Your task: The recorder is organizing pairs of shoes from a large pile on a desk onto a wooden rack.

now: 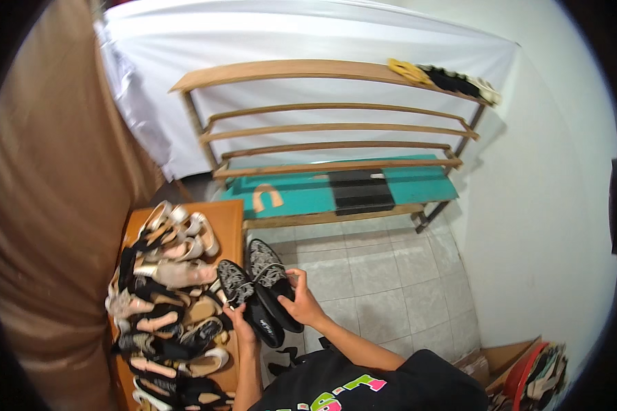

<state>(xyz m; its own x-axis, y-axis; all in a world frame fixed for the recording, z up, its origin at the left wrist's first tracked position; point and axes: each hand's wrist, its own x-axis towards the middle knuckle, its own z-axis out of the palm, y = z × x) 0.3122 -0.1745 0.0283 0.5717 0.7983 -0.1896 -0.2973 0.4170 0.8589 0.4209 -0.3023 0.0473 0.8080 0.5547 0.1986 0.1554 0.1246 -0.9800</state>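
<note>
A pair of black slip-on shoes with silver patterned toes is held up in front of me, side by side, toes pointing away. My left hand (240, 324) is closed on the side of the left shoe (237, 284), near its heel. Around the outer side of the right shoe (267, 266) my right hand (302, 301) is closed, its thumb at the shoe's opening. The two shoes touch along their inner sides. Beside them on the left lies a heap of women's shoes (161, 346) on an orange-brown table (228, 218).
Ahead stands a wooden slatted rack (274, 70), with yellow shoes (410, 71) and black shoes (451, 81) at its top right end. Its turquoise bottom shelf (301, 195) bears a tan U-shaped piece (267, 197). At the lower right is a cardboard box (511, 363) near more shoes (547, 377).
</note>
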